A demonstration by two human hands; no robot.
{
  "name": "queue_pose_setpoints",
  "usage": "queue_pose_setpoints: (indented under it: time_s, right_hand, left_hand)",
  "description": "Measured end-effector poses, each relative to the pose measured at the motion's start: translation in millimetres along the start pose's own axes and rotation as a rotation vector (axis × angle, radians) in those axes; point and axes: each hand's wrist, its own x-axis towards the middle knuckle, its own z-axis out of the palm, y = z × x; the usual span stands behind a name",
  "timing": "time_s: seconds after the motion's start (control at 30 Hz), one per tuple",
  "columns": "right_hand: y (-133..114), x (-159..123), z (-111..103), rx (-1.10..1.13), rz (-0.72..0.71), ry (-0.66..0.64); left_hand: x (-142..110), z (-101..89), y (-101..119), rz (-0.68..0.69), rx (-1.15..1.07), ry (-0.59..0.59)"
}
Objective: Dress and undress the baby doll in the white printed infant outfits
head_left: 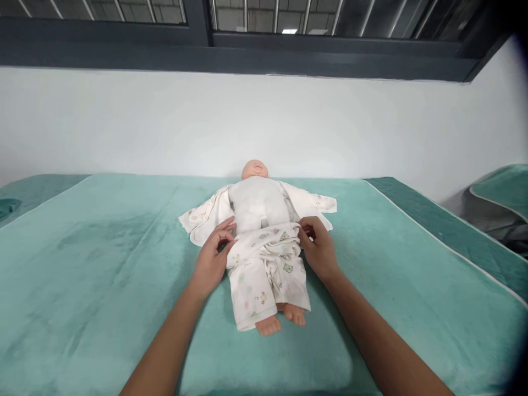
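A baby doll (254, 169) lies on its back on the bed, its head toward the wall and its bare feet toward me. Its white printed jacket (210, 214) is spread apart at the front, with a pale torso showing between the sides. White printed baby pants (252, 280) cover the legs, bunched at the waist and crotch. My left hand (214, 253) is closed at the left edge of the waistband, its fingertips partly hidden against the cloth. At the opposite edge, my right hand (317, 242) pinches the waistband between thumb and fingers.
A green plush cover (115, 280) spreads over the bed around the doll. Behind it rises a white wall (165, 121) below a dark-framed window (256, 52) with bars. Folded green fabric (505, 187) sits at the far right.
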Motion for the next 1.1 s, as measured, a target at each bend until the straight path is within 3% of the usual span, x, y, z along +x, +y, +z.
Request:
queue_pose_setpoints:
  time_s: [0.1, 0.2, 0.3, 0.37, 0.43, 0.53, 0.6, 0.73, 0.9, 1.0, 1.1]
  right_hand:
    - [-1.1, 13.4, 9.8, 0.065, -0.032, 0.009]
    - [-0.8, 27.8, 12.1, 0.136, 0.06, -0.036]
    - [-0.6, 49.9, 11.3, 0.008, 0.099, -0.009]
    - [0.2, 66.1, 14.1, -0.032, 0.103, -0.013]
    - [3.9, 77.8, 20.6, 0.076, 0.146, -0.076]
    - [15.7, 82.0, 30.5, 0.327, 0.263, -0.168]
    - [24.8, 79.1, 31.4, 0.383, 0.315, -0.213]
    - [32.3, 76.0, 17.6, 0.422, 0.402, -0.366]
    - [21.1, 78.3, -2.9, 0.481, 0.43, -0.608]
    - [20.5, 78.8, -5.8, 0.497, 0.465, -0.631]
    - [25.3, 78.1, -3.4, 0.516, 0.535, -0.564]
  left_hand:
    - [11.8, 9.5, 6.2, -0.013, 0.076, 0.061]
    - [32.6, 11.2, 12.2, -0.037, 0.227, 0.139]
    - [61.8, 9.3, 9.7, -0.039, 0.343, 0.26]
    - [80.7, 10.0, 0.6, -0.041, 0.298, 0.298]
    - [93.8, 12.6, -12.7, -0.063, 0.144, 0.31]
    - [98.8, 14.1, -30.6, -0.136, -0.092, 0.234]
    - [95.5, 10.2, -34.4, -0.171, -0.104, 0.138]
    - [87.2, -6.6, -25.4, -0.263, 0.008, -0.048]
    - [83.3, -21.8, -21.7, -0.435, -0.22, -0.267]
    - [84.4, -23.7, -25.4, -0.467, -0.31, -0.332]
    - [85.5, -22.5, -26.5, -0.469, -0.319, -0.357]
